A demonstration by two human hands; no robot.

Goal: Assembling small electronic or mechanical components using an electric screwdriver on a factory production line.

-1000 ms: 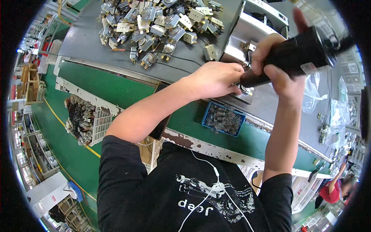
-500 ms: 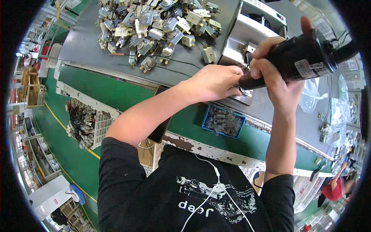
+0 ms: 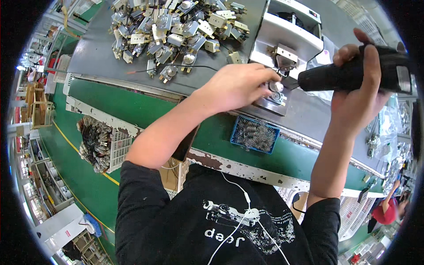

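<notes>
My left hand (image 3: 240, 88) pinches a small metal part with a shiny round disc (image 3: 276, 87) between thumb and fingertips. This part sits over a metal block (image 3: 276, 106) at the bench edge; whether it rests on the block I cannot tell. A thin black wire (image 3: 194, 66) runs left from near my left hand across the bench. My right hand (image 3: 355, 104) is wrapped round a black electric screwdriver (image 3: 329, 77), held nearly level with its tip pointing left, apart from the part.
A silver metal machine (image 3: 289, 35) with a dark opening stands behind my hands. Similar metal parts (image 3: 168, 31) are heaped at the far left. A blue tray (image 3: 235, 126) of small coiled metal pieces sits nearer me. Clear plastic bags (image 3: 386, 119) lie at right.
The screwdriver, in my right hand, has moved right, away from the metal part, and tipped level. My left hand stays almost in place, and the part's round disc now shows.
</notes>
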